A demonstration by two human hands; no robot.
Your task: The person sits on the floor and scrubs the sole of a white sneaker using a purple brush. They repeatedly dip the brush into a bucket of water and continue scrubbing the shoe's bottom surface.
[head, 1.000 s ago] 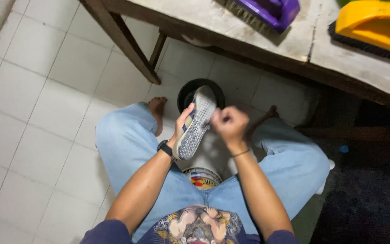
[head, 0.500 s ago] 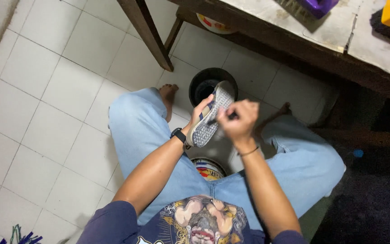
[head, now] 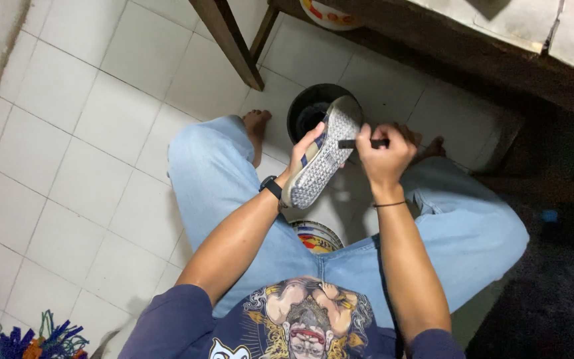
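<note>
Tiled floor (head: pixel 81 133); shoe (head: pixel 320 163) sole-up, toe pointing away.

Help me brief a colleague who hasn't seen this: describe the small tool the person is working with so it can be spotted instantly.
Start at the seated person's jeans-clad knees and the dark bucket on the tiles between them. Above it, the left hand holds a shoe sole-up. The tool is the thin dark stick gripped by the right hand, its tip at the pale studded sole.

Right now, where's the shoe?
Head view, centre: shoe sole-up in the left hand, above the black bucket, right hand beside it.
</note>
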